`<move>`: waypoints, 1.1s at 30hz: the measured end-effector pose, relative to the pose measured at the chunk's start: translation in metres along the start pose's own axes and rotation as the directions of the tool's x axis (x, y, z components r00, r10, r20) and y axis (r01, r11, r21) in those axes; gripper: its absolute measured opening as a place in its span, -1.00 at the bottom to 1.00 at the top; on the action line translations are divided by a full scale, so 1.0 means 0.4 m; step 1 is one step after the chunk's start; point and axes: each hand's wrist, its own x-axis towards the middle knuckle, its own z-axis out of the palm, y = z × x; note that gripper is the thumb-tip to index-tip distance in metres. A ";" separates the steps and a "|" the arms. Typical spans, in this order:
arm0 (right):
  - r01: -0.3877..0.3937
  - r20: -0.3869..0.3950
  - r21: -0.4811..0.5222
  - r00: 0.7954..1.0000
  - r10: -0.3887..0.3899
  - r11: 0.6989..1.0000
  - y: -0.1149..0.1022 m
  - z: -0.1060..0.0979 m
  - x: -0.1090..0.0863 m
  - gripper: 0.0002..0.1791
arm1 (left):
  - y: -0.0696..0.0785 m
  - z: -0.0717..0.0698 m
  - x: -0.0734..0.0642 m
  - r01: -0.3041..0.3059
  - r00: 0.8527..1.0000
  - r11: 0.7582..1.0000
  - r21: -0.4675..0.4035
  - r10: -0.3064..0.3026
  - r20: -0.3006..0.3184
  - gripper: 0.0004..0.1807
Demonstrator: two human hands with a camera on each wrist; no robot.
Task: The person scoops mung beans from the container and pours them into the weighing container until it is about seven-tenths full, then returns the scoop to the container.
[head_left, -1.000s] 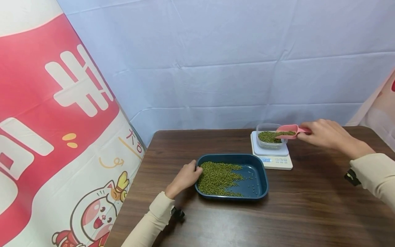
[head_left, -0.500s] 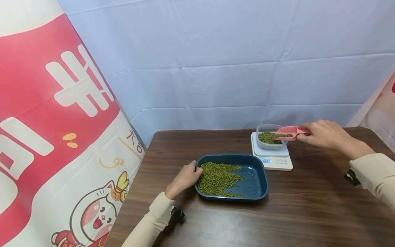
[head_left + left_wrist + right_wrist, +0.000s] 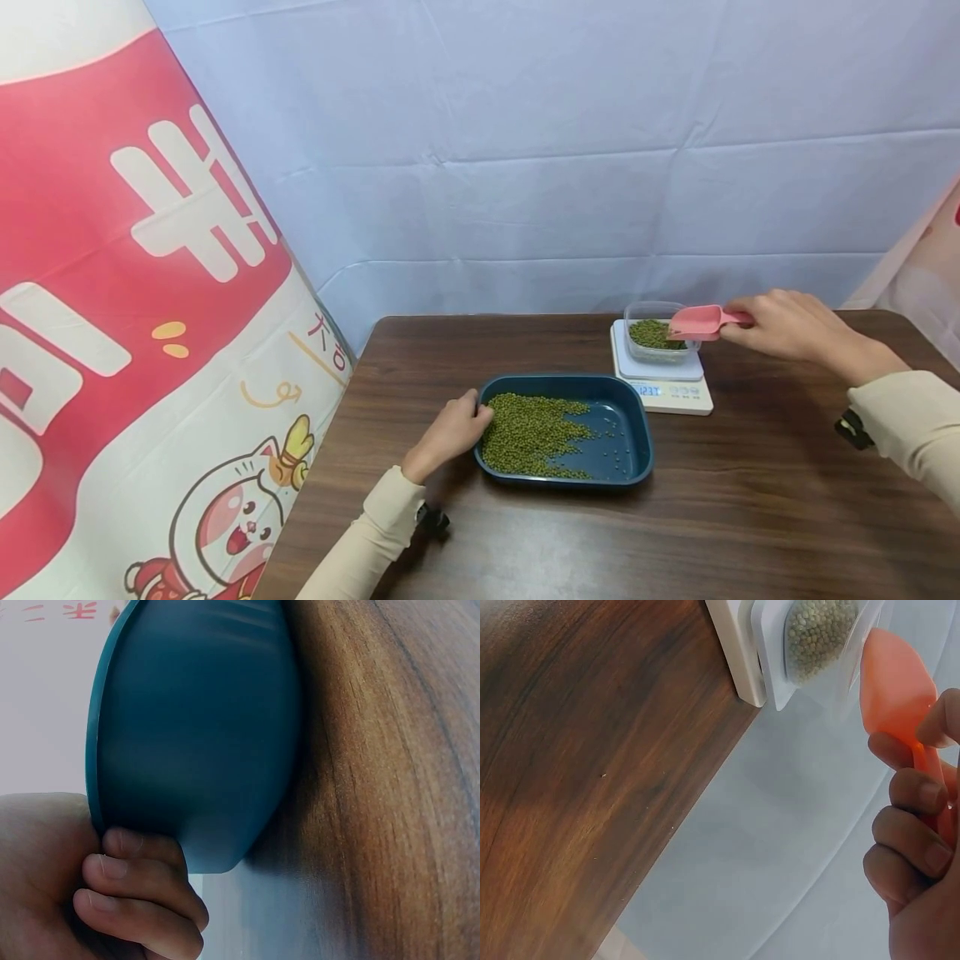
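My right hand [image 3: 787,325] grips the handle of a pink scoop [image 3: 697,322], its bowl tipped over the right rim of a clear plastic container [image 3: 663,356]. Green mung beans [image 3: 651,333] lie in that container, which sits on a white kitchen scale [image 3: 675,398] with a lit display. In the right wrist view the fingers [image 3: 907,832] curl round the scoop's handle. My left hand [image 3: 452,429] holds the left rim of a dark blue tray [image 3: 637,433], thumb over the edge and fingers [image 3: 142,889] curled against the outer wall. Mung beans [image 3: 528,433] cover the tray's left part.
The brown wooden table [image 3: 720,517] ends at the back against a pale cloth backdrop [image 3: 525,167]. A red and white printed banner [image 3: 90,250] hangs on the left. The tray stands in front and left of the scale.
The scoop tips further down toward the container, and the beans that showed in its bowl are no longer seen there. The digits on the scale change. The left hand and tray stay put.
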 end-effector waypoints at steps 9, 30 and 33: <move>-0.002 -0.005 0.002 1.000 0.002 1.000 -0.005 -0.001 -0.005 -0.81 | 0.000 -0.001 0.002 0.002 1.000 1.000 0.008 -0.002 0.001 -0.75; -0.032 -0.011 0.011 0.999 0.032 0.999 -0.001 -0.015 -0.016 -0.85 | 0.001 -0.001 0.003 -0.003 1.000 1.000 0.006 0.003 -0.001 -0.75; -0.034 -0.006 0.008 0.999 0.034 0.999 0.002 -0.015 -0.019 -0.80 | 0.001 -0.001 0.002 -0.003 1.000 1.000 0.006 0.003 -0.002 -0.75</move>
